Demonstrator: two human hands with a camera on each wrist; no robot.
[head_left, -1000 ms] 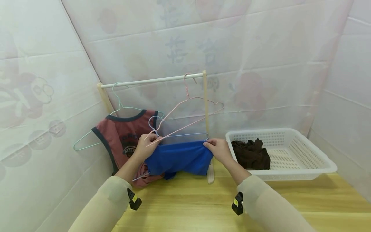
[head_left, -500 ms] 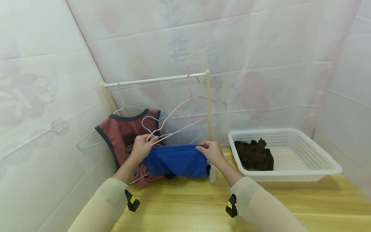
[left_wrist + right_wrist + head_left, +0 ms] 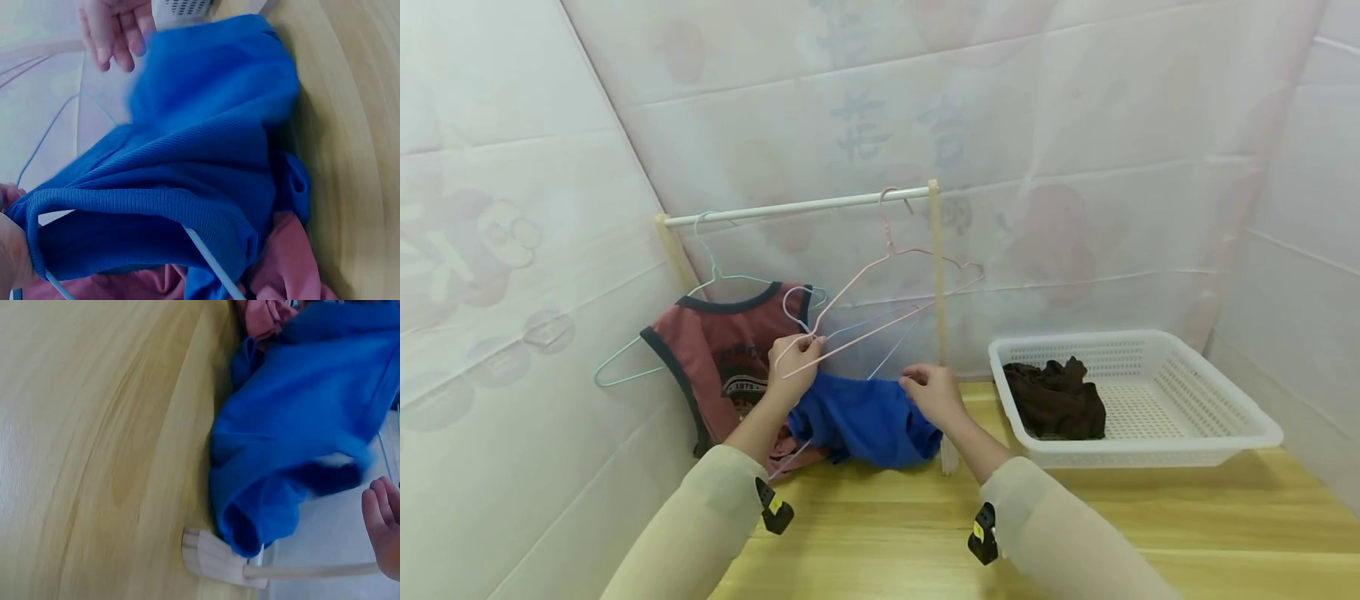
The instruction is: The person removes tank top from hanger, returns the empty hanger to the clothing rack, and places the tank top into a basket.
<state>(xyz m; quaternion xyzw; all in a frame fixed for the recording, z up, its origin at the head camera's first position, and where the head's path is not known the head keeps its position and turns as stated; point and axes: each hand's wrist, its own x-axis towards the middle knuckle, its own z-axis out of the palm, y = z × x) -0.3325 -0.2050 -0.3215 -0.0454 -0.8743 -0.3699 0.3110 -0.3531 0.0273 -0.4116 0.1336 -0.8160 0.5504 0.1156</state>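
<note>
A blue garment with a ribbed band hangs bunched above the wooden table. At the band's left end, my left hand grips the cloth along with a light-blue wire hanger. Part of that hanger runs through the ribbed opening; the rest passes behind the cloth. My right hand is beside the garment's right end, fingers loosely bent; both wrist views show a gap between it and the cloth. A pink hanger on the rack slants down across my left hand.
A white rail on wooden posts spans the back. From it, a red sleeveless top hangs on a green hanger, its hem on the table. To the right stands a white basket with dark brown cloth inside.
My right hand has let go of the blue garment's band, and that end has sagged. The light-blue hanger has shifted and tilted with my left hand.
</note>
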